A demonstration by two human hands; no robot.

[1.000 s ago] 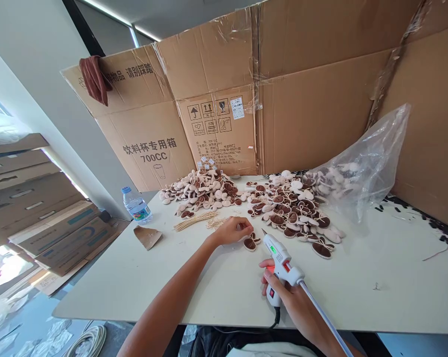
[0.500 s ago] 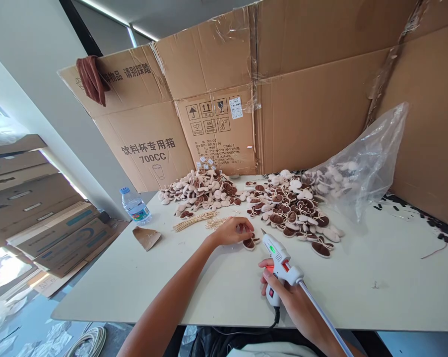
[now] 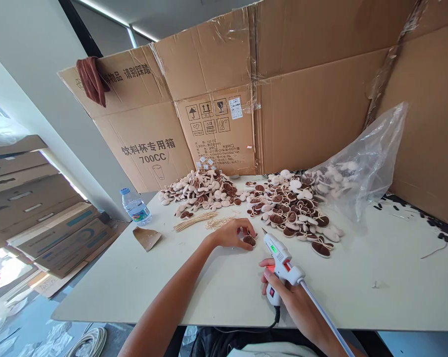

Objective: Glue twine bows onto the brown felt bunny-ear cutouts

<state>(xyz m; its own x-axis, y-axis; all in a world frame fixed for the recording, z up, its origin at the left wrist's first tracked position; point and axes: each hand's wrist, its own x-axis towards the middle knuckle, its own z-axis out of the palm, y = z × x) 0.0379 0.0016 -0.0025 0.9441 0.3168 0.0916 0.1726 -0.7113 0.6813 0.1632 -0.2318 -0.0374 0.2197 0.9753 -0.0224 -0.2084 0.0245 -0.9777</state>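
My left hand (image 3: 232,233) rests on the white table (image 3: 134,282) with its fingers pinched on a small brown ear-shaped piece (image 3: 249,240). My right hand (image 3: 283,292) grips a white hot glue gun (image 3: 281,260), its nozzle aimed toward that piece from a short gap away; a green light shows on top and a glue stick juts out behind. Just beyond lie a heap of brown and cream pieces with string bows (image 3: 294,210) and a second heap of cream pieces (image 3: 201,191).
A clear plastic bag (image 3: 361,166) with more pieces lies at the right. Thin sticks (image 3: 194,221), a cardboard scrap (image 3: 147,237) and a water bottle (image 3: 135,206) sit at the left. Tall cardboard sheets (image 3: 301,99) wall the table's back and right.
My left hand has slid the brown piece slightly left and drawn its fingers over it. The glue gun and my right hand have barely moved.
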